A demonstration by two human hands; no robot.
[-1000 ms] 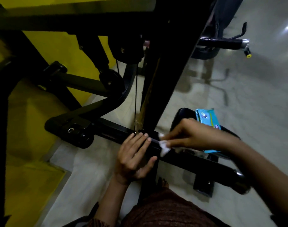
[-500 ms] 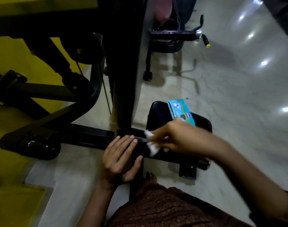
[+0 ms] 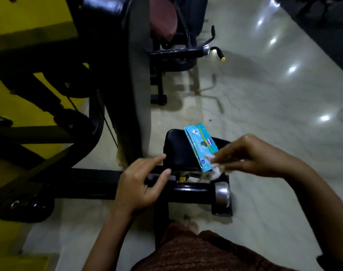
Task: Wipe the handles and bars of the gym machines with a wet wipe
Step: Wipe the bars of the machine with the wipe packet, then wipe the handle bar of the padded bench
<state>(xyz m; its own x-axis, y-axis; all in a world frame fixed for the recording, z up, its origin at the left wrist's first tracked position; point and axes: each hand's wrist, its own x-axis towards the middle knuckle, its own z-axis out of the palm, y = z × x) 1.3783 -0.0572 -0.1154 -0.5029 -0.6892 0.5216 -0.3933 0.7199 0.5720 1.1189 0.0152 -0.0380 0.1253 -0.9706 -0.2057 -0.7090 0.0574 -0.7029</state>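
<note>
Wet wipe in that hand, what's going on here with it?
A person is cleaning a gym machine. Their right hand pinches a crumpled white wet wipe beside the blue wipe packet, which lies on a black pad. The left hand is open over the low black bar.

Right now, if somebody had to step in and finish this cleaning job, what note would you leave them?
Left hand: open, over the low black bar.
Right hand: pinches the wet wipe, near the pack.
Wipe pack lies on the black seat pad.
Which bars are already wiped cannot be told; the next machine's handle is likely left to do.
</note>
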